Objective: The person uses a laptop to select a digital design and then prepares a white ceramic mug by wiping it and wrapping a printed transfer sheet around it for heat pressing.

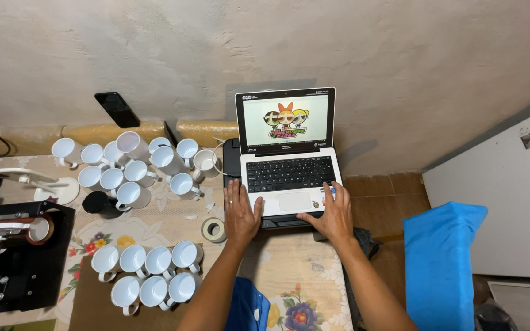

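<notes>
A small white laptop (289, 175) stands open on a black printer-like box (232, 160) at the table's right end, and its screen shows a cartoon picture. My left hand (240, 214) lies flat on the laptop's left front corner, fingers together. My right hand (331, 213) rests on the right palm rest, its fingers spread toward the keyboard's lower right. Neither hand holds anything.
Several white mugs (133, 168) cluster at the back left; another group of white mugs (148, 273) sits on a brown board. A tape roll (214, 230) lies beside my left hand. A black mug press (13, 251) is at far left. A blue cloth-covered object (440, 263) stands at right.
</notes>
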